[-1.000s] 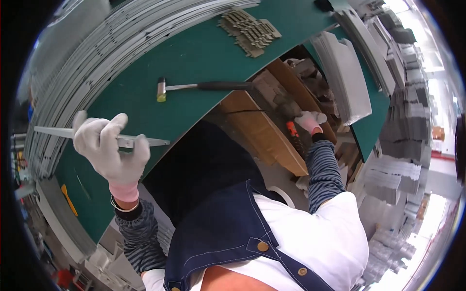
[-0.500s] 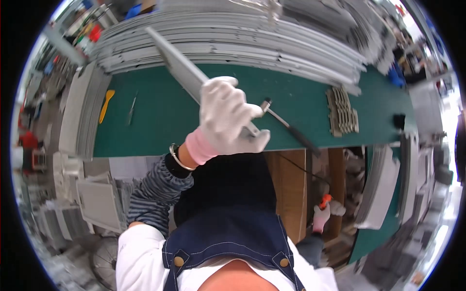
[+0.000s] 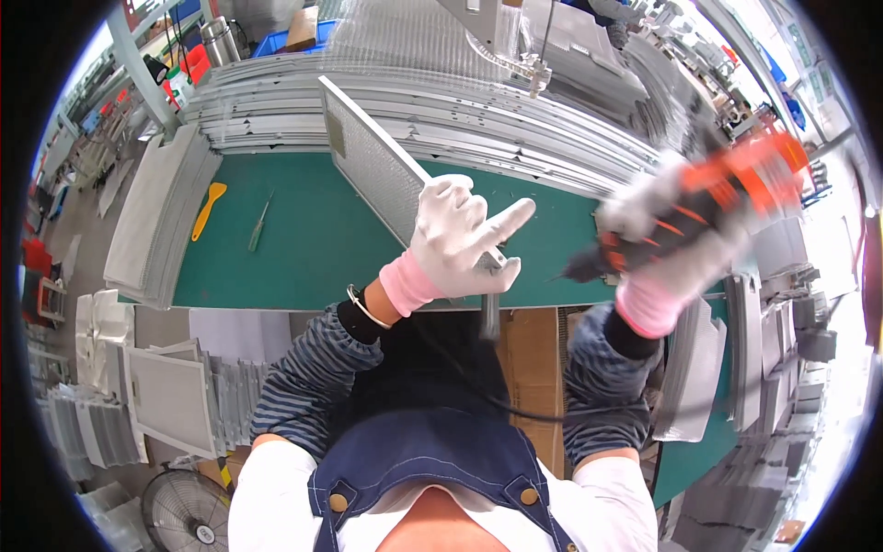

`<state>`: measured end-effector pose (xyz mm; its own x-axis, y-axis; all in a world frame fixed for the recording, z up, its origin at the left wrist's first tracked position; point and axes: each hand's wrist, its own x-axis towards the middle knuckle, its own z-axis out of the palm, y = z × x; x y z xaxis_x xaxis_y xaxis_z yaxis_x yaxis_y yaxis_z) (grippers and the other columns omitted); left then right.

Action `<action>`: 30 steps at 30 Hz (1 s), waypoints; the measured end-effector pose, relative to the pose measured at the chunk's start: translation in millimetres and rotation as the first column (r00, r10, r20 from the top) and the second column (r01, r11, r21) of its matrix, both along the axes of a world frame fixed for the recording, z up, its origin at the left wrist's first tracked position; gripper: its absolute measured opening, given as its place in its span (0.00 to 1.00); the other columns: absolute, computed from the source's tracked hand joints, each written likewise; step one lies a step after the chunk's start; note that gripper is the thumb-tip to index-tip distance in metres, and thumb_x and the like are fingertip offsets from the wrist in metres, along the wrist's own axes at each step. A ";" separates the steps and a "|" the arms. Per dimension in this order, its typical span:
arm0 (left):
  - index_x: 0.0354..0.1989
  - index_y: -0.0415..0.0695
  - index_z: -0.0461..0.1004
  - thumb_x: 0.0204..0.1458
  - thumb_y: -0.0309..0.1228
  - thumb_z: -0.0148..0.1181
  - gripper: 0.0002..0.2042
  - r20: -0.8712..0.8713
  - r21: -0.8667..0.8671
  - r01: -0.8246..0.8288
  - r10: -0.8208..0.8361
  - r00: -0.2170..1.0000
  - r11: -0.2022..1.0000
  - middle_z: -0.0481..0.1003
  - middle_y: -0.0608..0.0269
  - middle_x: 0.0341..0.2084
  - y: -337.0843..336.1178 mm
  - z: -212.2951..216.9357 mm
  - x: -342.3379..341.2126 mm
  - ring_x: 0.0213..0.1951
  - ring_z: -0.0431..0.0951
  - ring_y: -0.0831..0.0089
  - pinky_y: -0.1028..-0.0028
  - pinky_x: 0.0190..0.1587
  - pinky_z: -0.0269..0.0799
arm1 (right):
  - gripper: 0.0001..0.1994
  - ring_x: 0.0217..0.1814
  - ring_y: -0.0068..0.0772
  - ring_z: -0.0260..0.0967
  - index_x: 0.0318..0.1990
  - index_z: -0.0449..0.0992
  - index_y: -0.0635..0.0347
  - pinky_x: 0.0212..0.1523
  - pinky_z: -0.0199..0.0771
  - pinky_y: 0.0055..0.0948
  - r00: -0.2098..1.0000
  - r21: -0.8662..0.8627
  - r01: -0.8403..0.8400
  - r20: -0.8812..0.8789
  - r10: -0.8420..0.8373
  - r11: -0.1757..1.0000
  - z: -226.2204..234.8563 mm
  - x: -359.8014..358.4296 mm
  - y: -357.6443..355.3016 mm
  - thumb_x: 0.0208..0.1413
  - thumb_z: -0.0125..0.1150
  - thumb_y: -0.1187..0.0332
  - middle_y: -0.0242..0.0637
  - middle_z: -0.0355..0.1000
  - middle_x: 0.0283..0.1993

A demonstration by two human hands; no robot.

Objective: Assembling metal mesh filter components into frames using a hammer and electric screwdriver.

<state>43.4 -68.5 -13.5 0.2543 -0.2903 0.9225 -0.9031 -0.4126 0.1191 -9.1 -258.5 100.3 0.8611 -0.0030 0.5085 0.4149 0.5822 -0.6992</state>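
Fingers (image 3: 432, 253) of the left hand (image 3: 451, 244) are gripping the panel (image 3: 377, 175), index extended; its long axis is running up-left over the bench (image 3: 303, 248). Right hand (image 3: 671, 248) is clasping the blurred orange driver (image 3: 708, 198), tip pointing toward the panel's near end.

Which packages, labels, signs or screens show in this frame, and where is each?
Cardboard box: under the green bench's front edge, between the person's arms; brown, flat-sided.
Label: near the far end of the metal mesh panel that the left hand holds; small, rectangular, dull yellowish.
Wall signs: far right; small, greenish, blurred.
No screen visible.
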 end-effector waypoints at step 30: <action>0.32 0.53 0.77 0.32 0.38 0.66 0.14 -0.008 0.072 -0.013 0.014 1.000 0.997 0.71 0.60 0.31 -3.7 5.5 0.3 0.35 0.73 0.58 0.58 0.40 0.65 | 0.19 0.45 0.42 0.70 0.47 0.70 0.65 0.45 0.70 0.38 0.883 -0.656 0.469 0.360 -0.300 0.592 -2.5 54.6 51.8 0.66 0.44 0.56 0.45 0.71 0.43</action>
